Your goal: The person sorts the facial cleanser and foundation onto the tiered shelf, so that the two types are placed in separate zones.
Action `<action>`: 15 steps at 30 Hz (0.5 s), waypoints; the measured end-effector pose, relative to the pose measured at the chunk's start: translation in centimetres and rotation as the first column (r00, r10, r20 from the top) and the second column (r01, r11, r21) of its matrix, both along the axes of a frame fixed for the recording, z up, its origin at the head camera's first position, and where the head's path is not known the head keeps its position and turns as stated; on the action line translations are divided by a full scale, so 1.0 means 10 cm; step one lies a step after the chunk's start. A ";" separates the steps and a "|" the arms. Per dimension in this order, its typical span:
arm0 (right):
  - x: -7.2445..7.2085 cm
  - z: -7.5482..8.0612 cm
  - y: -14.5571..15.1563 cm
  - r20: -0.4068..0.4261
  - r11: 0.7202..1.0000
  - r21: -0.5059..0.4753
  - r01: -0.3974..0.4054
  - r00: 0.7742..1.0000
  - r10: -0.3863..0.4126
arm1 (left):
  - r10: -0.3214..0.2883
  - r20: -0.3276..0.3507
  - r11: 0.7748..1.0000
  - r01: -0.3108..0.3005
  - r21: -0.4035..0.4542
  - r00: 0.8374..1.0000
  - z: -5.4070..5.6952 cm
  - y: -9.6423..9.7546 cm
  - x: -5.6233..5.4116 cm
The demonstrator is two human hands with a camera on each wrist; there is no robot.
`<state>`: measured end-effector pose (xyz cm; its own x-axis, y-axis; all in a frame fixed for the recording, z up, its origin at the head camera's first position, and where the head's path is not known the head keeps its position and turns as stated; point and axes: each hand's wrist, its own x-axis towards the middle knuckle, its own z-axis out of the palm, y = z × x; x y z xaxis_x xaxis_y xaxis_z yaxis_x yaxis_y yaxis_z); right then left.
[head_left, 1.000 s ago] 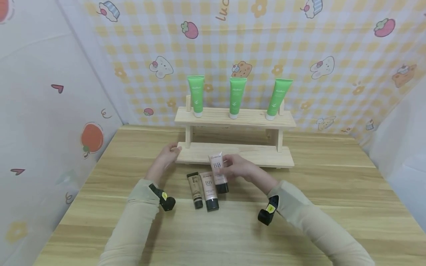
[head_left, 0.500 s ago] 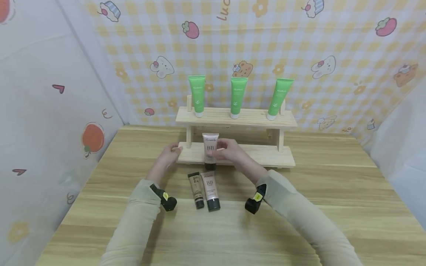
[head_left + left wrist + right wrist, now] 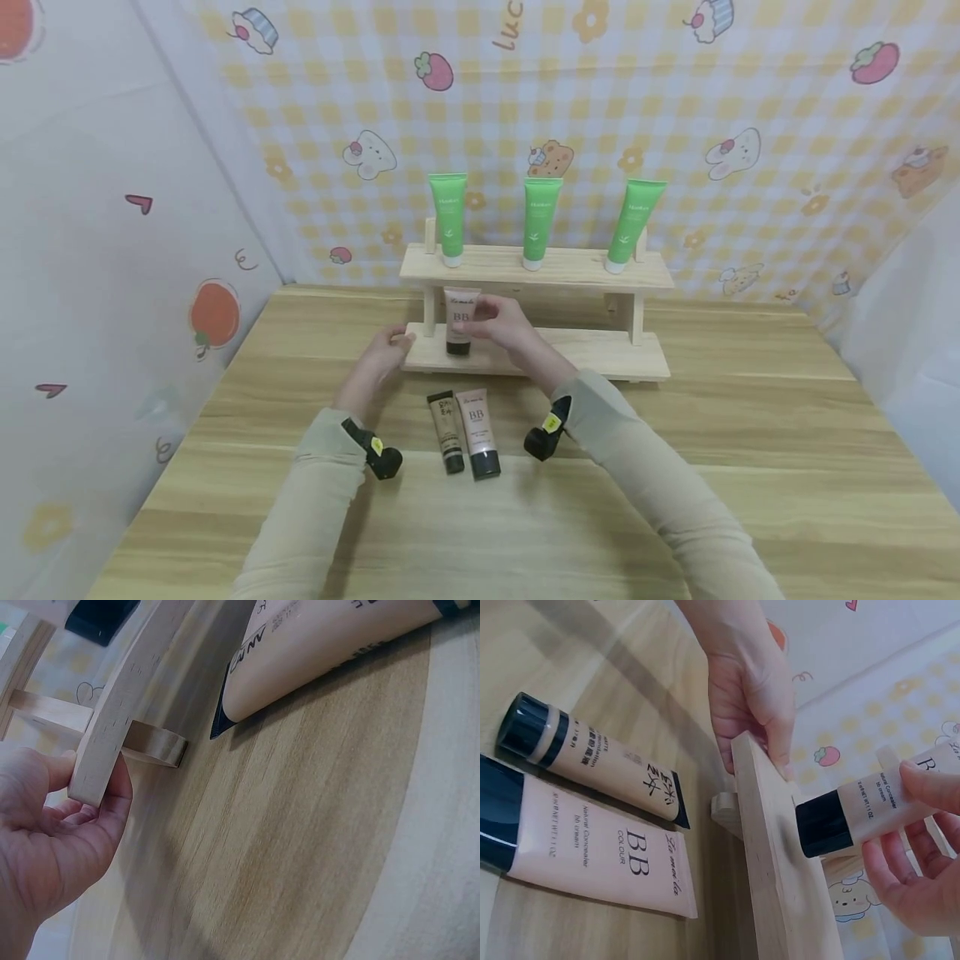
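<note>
My right hand (image 3: 510, 325) holds a pink BB cream tube (image 3: 456, 305) between thumb and fingers. The tube is upright, black cap down, close over the left part of the lower board of a two-tier wooden display shelf (image 3: 600, 352). In the right wrist view the cap (image 3: 823, 823) is right by the board's surface. At the shelf's left end, my left hand (image 3: 381, 354) grips the lower board, thumb above and fingers beneath, as the left wrist view shows. On the table lie a second BB cream tube (image 3: 478, 425) and a slimmer beige foundation tube (image 3: 447, 427), side by side.
Three green tubes (image 3: 538, 218) stand on white caps along the shelf's upper board (image 3: 491, 263). Behind the shelf hangs a yellow checked cloth (image 3: 480, 108) with cartoon prints. The wood-grain table (image 3: 750, 433) extends to both sides and in front.
My right hand has lifted the BB cream tube from beside the others, up and leftward over the lower board, and straightened it upright. My left hand keeps its grip on the board's end.
</note>
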<state>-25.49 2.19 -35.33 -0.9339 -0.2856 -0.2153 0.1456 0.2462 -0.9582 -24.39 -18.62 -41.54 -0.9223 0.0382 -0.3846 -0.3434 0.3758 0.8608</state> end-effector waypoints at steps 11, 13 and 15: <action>-0.07 -0.07 -0.12 -0.042 1.000 0.025 0.009 0.999 -0.008 | 0.017 -0.003 1.000 -0.017 -0.006 1.000 -0.01 0.01 0.00; -0.07 -0.09 -0.13 -0.043 0.999 0.033 0.001 0.999 0.001 | 0.024 0.001 1.000 -0.024 -0.003 1.000 0.00 0.01 -0.01; -0.07 -0.10 -0.13 -0.047 0.999 0.040 -0.006 0.999 0.008 | 0.028 0.003 1.000 -0.028 0.005 1.000 0.00 0.01 -0.01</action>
<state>-26.22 0.86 -36.28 -0.9413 -0.2839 -0.1829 0.0991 0.2854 -0.9533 -24.50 -18.50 -41.50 -0.9218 0.0145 -0.3875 -0.3564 0.3619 0.8614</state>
